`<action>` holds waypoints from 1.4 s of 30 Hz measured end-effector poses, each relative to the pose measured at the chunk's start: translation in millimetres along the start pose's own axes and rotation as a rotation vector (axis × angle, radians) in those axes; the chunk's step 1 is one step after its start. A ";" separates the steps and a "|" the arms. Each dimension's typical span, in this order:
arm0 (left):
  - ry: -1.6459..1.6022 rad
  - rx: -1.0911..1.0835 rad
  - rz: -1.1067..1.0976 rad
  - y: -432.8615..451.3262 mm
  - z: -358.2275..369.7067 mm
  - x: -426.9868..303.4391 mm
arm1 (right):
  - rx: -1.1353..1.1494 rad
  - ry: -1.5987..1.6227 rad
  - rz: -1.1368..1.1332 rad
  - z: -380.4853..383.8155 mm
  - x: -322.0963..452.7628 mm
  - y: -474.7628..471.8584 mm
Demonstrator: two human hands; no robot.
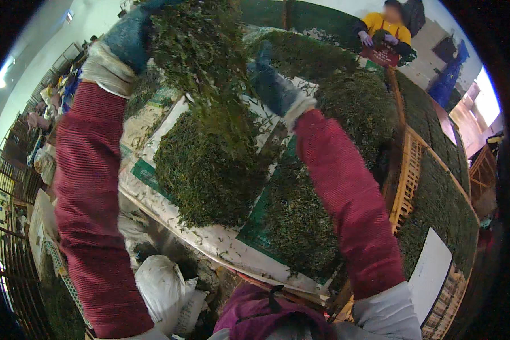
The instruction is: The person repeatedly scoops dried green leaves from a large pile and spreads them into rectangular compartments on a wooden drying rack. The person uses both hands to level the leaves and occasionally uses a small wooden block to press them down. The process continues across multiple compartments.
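A thick bunch of loose dark green leaves (199, 55) hangs in the air above the work surface, blurred and trailing downward. My left hand (129, 38), in a blue glove with a white cuff, grips its left side, the fingertips hidden. To the bunch's right is my right hand (276, 85), also gloved in blue, one digit raised; leaves hide whether its other fingers hold any. Beneath the bunch lies a heap of leaves (208, 182) on a white and green printed sheet (153, 174). Another leaf pile (299, 212) spreads below my right forearm.
Across the leaves, a person (384, 34) in a yellow top holds a clump in gloved hands. A slatted wooden frame (408, 170) and a white board (431, 276) stand at right. White sacks (161, 289) lie below the near edge; metal racks (15, 157) line the left.
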State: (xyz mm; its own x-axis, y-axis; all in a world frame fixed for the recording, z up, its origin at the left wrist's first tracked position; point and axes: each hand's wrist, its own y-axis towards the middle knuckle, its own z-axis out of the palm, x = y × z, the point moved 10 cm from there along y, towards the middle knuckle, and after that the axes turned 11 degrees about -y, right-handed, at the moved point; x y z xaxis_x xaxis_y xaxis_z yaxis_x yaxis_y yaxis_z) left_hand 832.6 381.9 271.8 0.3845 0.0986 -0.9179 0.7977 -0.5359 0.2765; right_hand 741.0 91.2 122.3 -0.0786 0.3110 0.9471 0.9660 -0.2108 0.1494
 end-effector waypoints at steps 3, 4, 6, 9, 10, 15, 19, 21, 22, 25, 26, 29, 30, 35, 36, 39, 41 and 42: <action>-0.316 -0.032 -0.106 -13.5 14.1 59.7 | 0.186 0.010 0.011 62.0 -5.0 -39.3; -0.402 -0.037 -0.143 -21.0 23.6 80.2 | 0.243 0.000 -0.003 73.1 -4.4 -51.6; -0.538 -0.048 -0.221 -42.3 45.4 120.0 | 0.331 -0.046 -0.034 92.7 -3.1 -66.3; -0.717 -0.051 -0.343 -80.2 71.3 171.3 | 0.390 -0.159 -0.171 109.8 8.3 -54.8; -0.623 -0.079 -0.360 -91.8 70.7 186.5 | 0.444 -0.164 -0.133 121.4 2.8 -45.4; -0.064 -0.069 -0.232 -110.9 76.7 236.3 | 0.653 -0.692 -0.078 171.0 -41.6 -8.0; -0.020 0.097 -0.141 -107.5 154.1 278.7 | 0.784 -1.167 -0.790 203.0 -7.6 -34.9; 0.689 0.161 -0.282 -112.8 175.7 310.0 | 0.690 -1.289 -0.655 170.3 12.0 -22.7; 0.840 0.145 -0.272 -113.6 181.0 311.6 | 0.637 -1.281 -0.515 142.0 27.2 -13.3; 1.013 0.227 -0.280 -120.2 195.5 311.8 | 0.464 -1.015 -0.121 42.2 88.3 0.7; 0.992 0.204 -0.268 -120.6 193.2 306.0 | 0.417 -0.874 0.019 9.9 106.1 -1.8; 0.985 0.196 -0.243 -125.7 191.4 293.7 | 0.287 -0.980 -0.091 -55.8 197.0 -12.9; 1.018 0.217 -0.219 -127.4 194.4 291.0 | 0.237 -1.095 -0.169 -70.5 230.1 -18.4; 1.008 0.373 -0.336 -131.3 206.4 283.7 | 0.110 -1.202 -0.273 -129.7 284.8 -76.7; 1.008 0.337 -0.331 -128.1 202.9 268.5 | 0.115 -1.197 -0.248 -143.4 279.3 -89.8; 0.039 0.247 -0.408 -120.5 224.6 203.1 | 0.157 -1.151 -0.142 -182.0 241.3 -135.0; -0.069 0.248 -0.293 -119.9 252.3 132.6 | 0.197 -1.098 -0.061 -203.2 208.3 -171.6; -0.211 0.212 -0.200 -123.4 272.5 92.2 | 0.221 -1.069 -0.023 -212.8 191.9 -191.4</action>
State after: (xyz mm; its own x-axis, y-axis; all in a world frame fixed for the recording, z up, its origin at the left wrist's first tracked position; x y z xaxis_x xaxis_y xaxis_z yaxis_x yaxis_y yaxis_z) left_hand 643.1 228.6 75.5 0.1081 0.0561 -0.9926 0.7249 -0.6877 0.0401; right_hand 488.6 -6.0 335.9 0.0538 0.9797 0.1930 0.9984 -0.0565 0.0084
